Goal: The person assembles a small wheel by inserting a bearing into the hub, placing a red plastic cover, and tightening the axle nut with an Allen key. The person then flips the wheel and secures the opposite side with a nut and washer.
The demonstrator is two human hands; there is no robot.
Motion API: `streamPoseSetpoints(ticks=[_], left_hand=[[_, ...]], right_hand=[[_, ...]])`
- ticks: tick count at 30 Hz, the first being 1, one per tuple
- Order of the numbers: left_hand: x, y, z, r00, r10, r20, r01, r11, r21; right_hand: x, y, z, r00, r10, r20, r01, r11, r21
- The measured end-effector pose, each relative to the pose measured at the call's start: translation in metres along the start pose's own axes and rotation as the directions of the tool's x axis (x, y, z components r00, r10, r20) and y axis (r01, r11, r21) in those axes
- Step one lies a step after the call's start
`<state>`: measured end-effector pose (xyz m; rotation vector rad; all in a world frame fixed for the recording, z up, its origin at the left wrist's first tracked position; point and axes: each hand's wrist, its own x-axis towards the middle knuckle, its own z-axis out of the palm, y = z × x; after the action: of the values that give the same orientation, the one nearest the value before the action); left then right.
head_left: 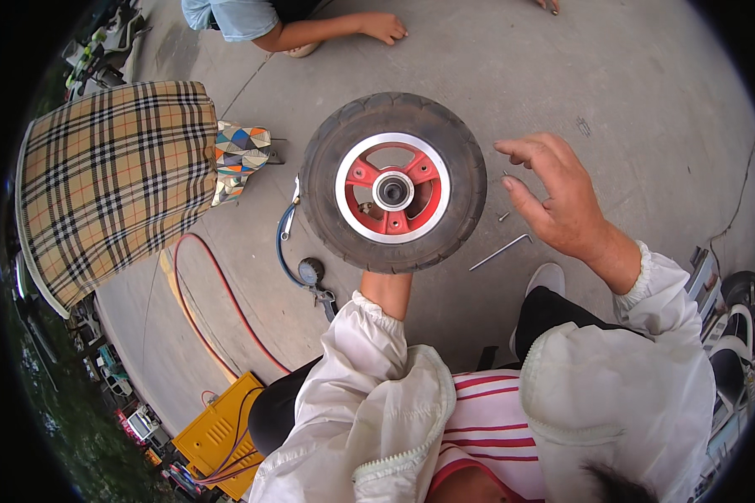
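A small wheel [470,180] with a black rubber tyre and a red and silver rim faces up in front of me. My left hand [387,289] is under the wheel and holds it up; only the wrist shows, and the fingers are hidden behind the tyre. To the right of the wheel, my right hand [558,197] hangs in the air, apart from the tyre. Its thumb and forefinger are spread, with nothing gripped between them. Below that hand, a hex key [501,252] and a small bolt [504,216] lie on the concrete.
A tyre inflator gauge [311,271] with a blue hose lies left of the wheel. A red hose [218,277] curves toward a yellow metal box [218,432]. A checked cover [117,176] stands at left. Another person's hand [383,28] rests near the floor at the far side.
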<state>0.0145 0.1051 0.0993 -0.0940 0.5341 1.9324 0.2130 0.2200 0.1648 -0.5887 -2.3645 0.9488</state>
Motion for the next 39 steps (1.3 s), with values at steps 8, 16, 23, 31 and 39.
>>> streamPoseSetpoints(ticks=[8, 16, 23, 31, 39], left_hand=[[-0.006, -0.003, 0.000, 1.000, 0.001, -0.003, -0.001, 1.000, 0.001], [0.002, -0.005, 0.001, 1.000, -0.009, 0.006, 0.009, 1.000, 0.008], [0.006, -0.005, 0.001, 1.000, -0.014, 0.015, 0.014, 1.000, 0.007], [-0.012, -0.007, -0.001, 1.000, -0.011, 0.028, 0.010, 1.000, 0.023], [-0.032, -0.015, -0.004, 0.999, -0.020, 0.039, 0.019, 1.000, 0.018]], right_hand=[[-0.001, 0.014, 0.005, 1.000, -0.002, 0.011, 0.002, 1.000, -0.006], [-0.005, 0.026, 0.007, 0.996, 0.084, 0.035, -0.086, 0.996, 0.035], [0.001, 0.018, 0.008, 0.994, 0.080, 0.070, -0.086, 0.993, 0.086], [0.012, 0.009, 0.009, 0.992, 0.106, 0.064, -0.115, 0.983, 0.146], [0.020, 0.013, 0.015, 0.823, 0.259, 0.506, -0.568, 0.377, 0.731]])
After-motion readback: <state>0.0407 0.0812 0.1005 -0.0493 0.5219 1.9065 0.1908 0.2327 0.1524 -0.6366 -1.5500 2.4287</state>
